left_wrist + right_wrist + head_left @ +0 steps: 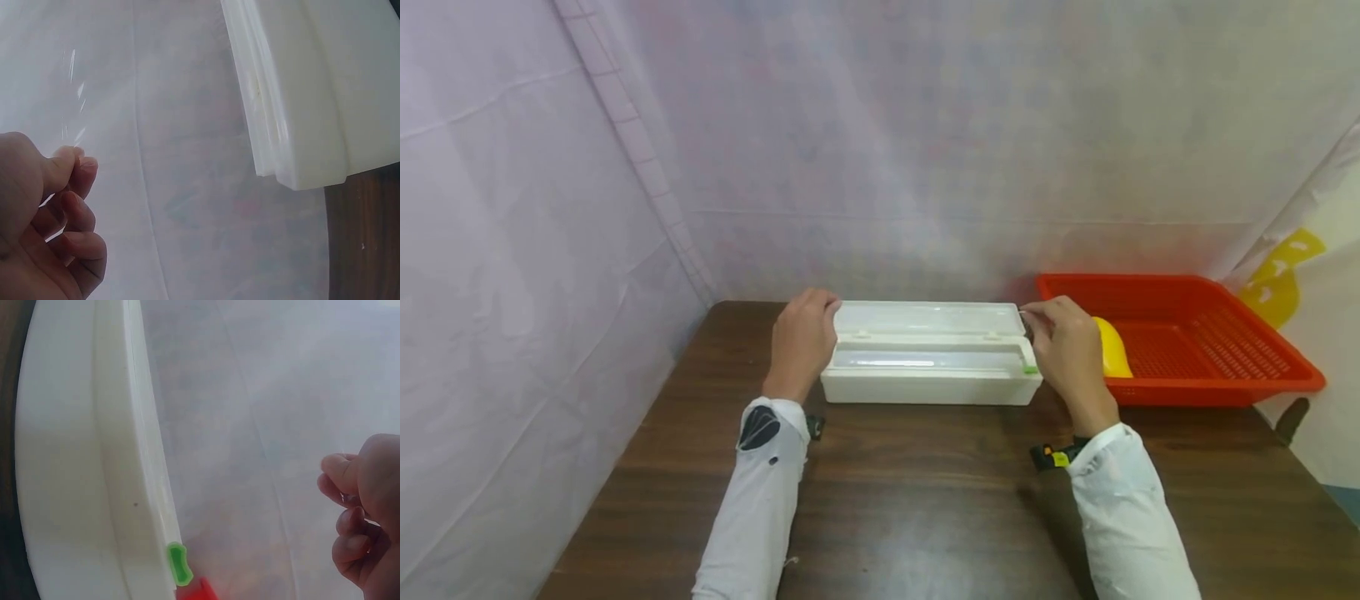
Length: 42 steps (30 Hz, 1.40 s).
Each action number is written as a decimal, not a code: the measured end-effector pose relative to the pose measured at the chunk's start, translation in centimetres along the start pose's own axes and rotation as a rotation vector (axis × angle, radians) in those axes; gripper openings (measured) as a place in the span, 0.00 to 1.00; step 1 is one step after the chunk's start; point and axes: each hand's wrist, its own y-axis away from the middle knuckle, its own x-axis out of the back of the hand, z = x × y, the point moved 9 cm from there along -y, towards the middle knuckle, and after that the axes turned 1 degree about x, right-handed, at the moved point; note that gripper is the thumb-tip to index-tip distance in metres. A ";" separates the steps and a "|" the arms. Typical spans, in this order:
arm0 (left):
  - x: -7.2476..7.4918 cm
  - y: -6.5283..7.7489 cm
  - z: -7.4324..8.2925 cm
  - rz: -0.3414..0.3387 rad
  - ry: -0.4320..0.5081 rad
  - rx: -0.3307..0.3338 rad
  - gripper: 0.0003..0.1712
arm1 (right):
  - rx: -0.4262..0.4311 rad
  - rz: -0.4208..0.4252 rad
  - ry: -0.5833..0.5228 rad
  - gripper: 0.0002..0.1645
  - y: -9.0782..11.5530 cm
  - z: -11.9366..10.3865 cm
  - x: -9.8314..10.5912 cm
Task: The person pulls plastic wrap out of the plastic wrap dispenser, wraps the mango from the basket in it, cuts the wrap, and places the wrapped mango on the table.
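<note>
A long white cling film dispenser [928, 389] lies on the table with its lid tipped back. A roll of shiny film [925, 359] is inside it, and a green slide cutter [1029, 369] sits at the right end of its front rim. My left hand [803, 337], above the dispenser's left end, pinches clear cling film [80, 90] between thumb and forefinger; only the film's glints show. At the right end, my right hand [1067, 342] has thumb and forefinger pressed together in a matching pinch. The film there is hard to see against the pale backdrop.
A red plastic basket [1225, 392] stands right of the dispenser, close behind my right hand. A yellow rounded object [1111, 348] is inside it, partly hidden by that hand. White sheeting [925, 167] rises behind the brown wooden table [917, 500] and along its left side.
</note>
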 end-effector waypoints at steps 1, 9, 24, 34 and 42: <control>0.0 0.0 0.1 0.000 -0.001 0.000 0.11 | 0.003 0.003 0.002 0.10 0.0 0.0 0.1; 0.6 -0.5 0.8 0.038 -0.005 -0.044 0.11 | 0.042 0.028 0.006 0.10 -0.7 -0.3 1.0; 1.8 -1.2 1.6 0.078 0.000 -0.090 0.10 | 0.050 0.044 -0.006 0.11 -1.9 -1.1 2.0; 2.4 -1.5 1.9 0.098 0.004 -0.077 0.11 | 0.061 0.050 -0.013 0.12 -2.5 -1.5 2.7; 2.7 -2.1 2.3 0.096 0.004 -0.077 0.10 | 0.069 0.082 -0.024 0.11 -2.8 -1.7 3.3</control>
